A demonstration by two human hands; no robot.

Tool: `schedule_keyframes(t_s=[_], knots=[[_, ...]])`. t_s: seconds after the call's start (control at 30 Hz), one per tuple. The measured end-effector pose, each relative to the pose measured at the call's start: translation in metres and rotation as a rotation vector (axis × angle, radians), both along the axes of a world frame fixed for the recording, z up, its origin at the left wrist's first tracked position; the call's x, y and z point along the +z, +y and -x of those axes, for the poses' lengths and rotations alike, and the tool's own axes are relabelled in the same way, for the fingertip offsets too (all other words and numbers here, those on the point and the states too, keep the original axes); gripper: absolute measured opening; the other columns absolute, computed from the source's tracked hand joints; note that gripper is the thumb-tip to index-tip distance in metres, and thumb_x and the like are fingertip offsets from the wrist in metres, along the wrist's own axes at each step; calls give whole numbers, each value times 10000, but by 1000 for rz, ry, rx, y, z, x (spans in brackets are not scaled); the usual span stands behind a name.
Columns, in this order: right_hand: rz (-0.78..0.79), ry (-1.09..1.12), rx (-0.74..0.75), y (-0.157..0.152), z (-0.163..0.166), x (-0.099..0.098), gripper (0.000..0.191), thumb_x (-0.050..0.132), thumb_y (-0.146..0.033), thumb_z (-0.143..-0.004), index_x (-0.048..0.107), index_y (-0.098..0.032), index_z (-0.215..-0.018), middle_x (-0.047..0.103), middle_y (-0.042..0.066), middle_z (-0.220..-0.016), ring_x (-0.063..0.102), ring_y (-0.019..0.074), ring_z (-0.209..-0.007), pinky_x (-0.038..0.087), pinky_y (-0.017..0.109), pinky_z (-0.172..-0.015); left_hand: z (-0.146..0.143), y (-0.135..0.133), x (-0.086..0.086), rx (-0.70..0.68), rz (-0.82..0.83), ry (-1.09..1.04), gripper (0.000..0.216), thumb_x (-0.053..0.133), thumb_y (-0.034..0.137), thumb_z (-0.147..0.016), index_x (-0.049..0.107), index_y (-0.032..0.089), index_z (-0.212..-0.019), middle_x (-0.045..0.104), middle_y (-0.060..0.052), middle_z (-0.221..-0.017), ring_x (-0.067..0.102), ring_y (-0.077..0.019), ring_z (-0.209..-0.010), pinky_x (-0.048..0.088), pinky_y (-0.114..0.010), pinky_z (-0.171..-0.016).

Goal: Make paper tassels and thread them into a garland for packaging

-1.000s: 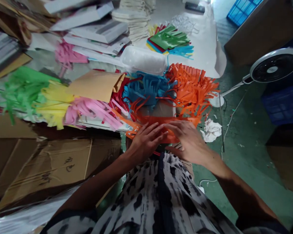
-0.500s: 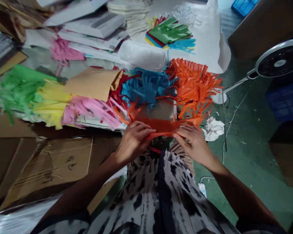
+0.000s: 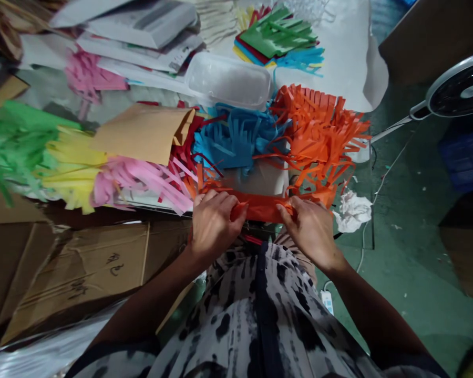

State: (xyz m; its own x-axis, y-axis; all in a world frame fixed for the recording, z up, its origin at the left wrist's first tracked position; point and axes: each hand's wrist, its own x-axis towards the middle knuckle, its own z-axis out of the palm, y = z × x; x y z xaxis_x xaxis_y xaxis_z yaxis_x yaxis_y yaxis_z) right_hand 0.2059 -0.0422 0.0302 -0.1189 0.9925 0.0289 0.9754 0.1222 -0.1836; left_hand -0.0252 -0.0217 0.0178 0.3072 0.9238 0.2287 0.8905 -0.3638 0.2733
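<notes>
Stretched between my two hands, at the table's near edge, is a sheet of orange fringed tissue paper (image 3: 262,206). My left hand (image 3: 216,223) is closed on its left end, knuckles up and thumb pressed to the fingers. On the other end, my right hand (image 3: 310,228) pinches the paper between thumb and fingers. Cut strips stick out past both hands. Just beyond lie a pile of orange fringed paper (image 3: 315,123) and a bunch of blue fringed paper (image 3: 232,139). A clear plastic box (image 3: 228,79) stands behind the blue bunch.
Left along the table lie pink (image 3: 137,176), yellow (image 3: 73,168) and green fringed paper (image 3: 19,136), with a brown paper envelope (image 3: 137,131) on top. Cardboard boxes (image 3: 94,262) fill the lower left. Crumpled white paper (image 3: 353,211) and a fan (image 3: 461,89) are at the right.
Both hands have rolled over the edge of the orange paper, and their grip is tighter, knuckles now more upward. The view has shifted slightly.
</notes>
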Motion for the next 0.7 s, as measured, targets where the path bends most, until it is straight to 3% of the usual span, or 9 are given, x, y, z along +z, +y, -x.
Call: schedule_keyframes(t_s=[0.33, 0.4, 0.47, 0.57, 0.63, 0.7], knots=[[-32, -61, 3, 3, 6, 0, 376, 470, -456, -1088, 658, -219, -865, 737, 74, -699, 682, 256, -689, 386, 372, -730, -1, 6, -3, -10, -39, 38, 327, 639, 396, -1019, 621, 213, -749, 686, -51, -756, 614, -247, -807, 393, -409, -764], [-42, -64, -2, 2, 7, 0, 364, 473, -449, -1084, 665, -221, -876, 734, 75, -696, 675, 254, -682, 386, 374, -728, 0, 5, -4, -2, -38, 15, 267, 645, 418, -1016, 674, 198, -867, 715, -68, -838, 642, -260, -859, 437, -415, -794], [-45, -79, -5, 1, 9, 0, 348, 477, -442, -1078, 680, -216, -909, 733, 80, -698, 672, 259, -680, 384, 380, -724, 2, 5, -5, -26, -64, -42, 246, 652, 391, -1015, 701, 184, -1140, 748, -103, -1040, 670, -286, -998, 488, -449, -896], [-62, -96, 9, 0, 13, -3, 317, 482, -423, -1073, 697, -198, -1015, 759, 91, -750, 685, 272, -726, 384, 387, -737, 4, 5, -5, -277, -120, -93, 438, 615, 210, -1027, 583, 308, -1453, 706, -65, -1363, 624, -286, -1299, 407, -550, -1195], [-87, -93, 30, 1, 11, -3, 291, 484, -393, -1073, 693, -191, -1085, 780, 96, -801, 696, 276, -779, 386, 395, -772, 4, 6, -6, -514, -113, -63, 461, 577, 124, -1028, 612, 375, -1414, 726, 1, -1357, 614, -249, -1359, 282, -591, -1313], [-97, -96, 34, 3, 2, 0, 263, 501, -376, -1062, 691, -194, -1077, 786, 97, -823, 697, 282, -813, 386, 408, -805, 3, 8, -5, -654, -85, -8, 391, 579, 115, -1024, 672, 340, -1331, 768, 3, -1263, 661, -237, -1304, 235, -631, -1336]])
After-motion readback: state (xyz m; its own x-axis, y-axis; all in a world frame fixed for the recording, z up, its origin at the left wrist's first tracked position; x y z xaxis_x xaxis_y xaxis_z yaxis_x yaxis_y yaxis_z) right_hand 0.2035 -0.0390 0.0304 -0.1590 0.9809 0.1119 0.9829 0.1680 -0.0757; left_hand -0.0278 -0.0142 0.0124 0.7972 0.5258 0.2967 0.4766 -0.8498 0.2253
